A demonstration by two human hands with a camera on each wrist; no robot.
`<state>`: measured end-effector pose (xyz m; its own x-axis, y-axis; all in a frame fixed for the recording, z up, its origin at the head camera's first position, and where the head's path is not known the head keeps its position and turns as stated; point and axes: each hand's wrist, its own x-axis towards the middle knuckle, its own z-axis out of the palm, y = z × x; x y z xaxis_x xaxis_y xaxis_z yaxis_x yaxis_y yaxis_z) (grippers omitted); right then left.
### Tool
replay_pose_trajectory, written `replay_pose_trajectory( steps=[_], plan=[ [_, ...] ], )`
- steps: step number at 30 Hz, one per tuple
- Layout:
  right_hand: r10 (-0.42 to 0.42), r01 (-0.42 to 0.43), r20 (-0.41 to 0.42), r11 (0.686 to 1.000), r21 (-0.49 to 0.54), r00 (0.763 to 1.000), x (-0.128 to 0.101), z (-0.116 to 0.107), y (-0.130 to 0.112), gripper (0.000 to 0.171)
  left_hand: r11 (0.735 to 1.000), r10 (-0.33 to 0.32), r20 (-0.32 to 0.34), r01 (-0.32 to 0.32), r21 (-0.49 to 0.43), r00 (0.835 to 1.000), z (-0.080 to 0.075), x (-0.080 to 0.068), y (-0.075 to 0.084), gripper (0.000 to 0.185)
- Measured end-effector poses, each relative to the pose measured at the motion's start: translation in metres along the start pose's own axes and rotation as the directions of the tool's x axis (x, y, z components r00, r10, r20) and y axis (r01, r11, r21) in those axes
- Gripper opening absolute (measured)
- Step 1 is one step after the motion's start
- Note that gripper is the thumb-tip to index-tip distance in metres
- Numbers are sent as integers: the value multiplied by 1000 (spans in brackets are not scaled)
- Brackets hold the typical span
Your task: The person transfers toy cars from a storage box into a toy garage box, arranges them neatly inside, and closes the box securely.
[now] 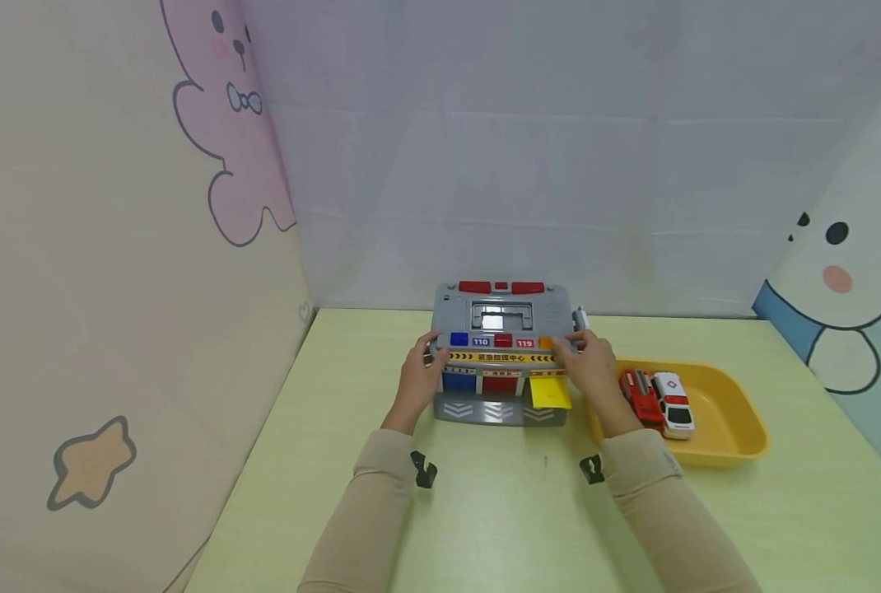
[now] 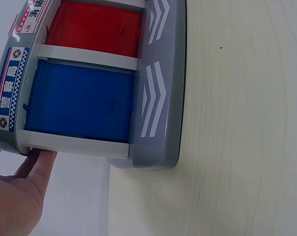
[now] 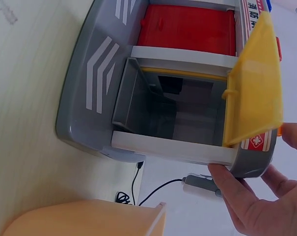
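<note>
A grey toy rescue station (image 1: 500, 317) stands on the pale green table, with blue (image 2: 79, 101), red (image 2: 94, 27) and yellow garage doors. The yellow door (image 3: 254, 83) is swung up and its bay looks empty. My left hand (image 1: 420, 375) rests against the station's left end; its straight fingers (image 2: 40, 164) touch the lower corner. My right hand (image 1: 592, 366) is at the right end. Its thumb lies on the top by the orange button and its fingers (image 3: 231, 184) lie along the side wall.
A yellow tray (image 1: 737, 420) to the right of the station holds a red fire truck (image 1: 640, 398) and a white ambulance (image 1: 673, 403). A thin black cable (image 3: 153, 189) runs behind the station. Cartoon-printed cloth walls close in the table on three sides.
</note>
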<state>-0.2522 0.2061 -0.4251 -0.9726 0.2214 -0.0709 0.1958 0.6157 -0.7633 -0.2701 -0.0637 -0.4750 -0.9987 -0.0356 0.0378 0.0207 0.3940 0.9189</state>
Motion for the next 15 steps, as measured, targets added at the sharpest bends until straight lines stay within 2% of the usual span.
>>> replay_pose_trajectory(
  steps=[15],
  plan=[
    [-37, 37, 31, 999, 8, 999, -3, -5, 0, 57, 1000, 21, -1, -21, -17, 1000, -1, 0, 0, 46]
  ],
)
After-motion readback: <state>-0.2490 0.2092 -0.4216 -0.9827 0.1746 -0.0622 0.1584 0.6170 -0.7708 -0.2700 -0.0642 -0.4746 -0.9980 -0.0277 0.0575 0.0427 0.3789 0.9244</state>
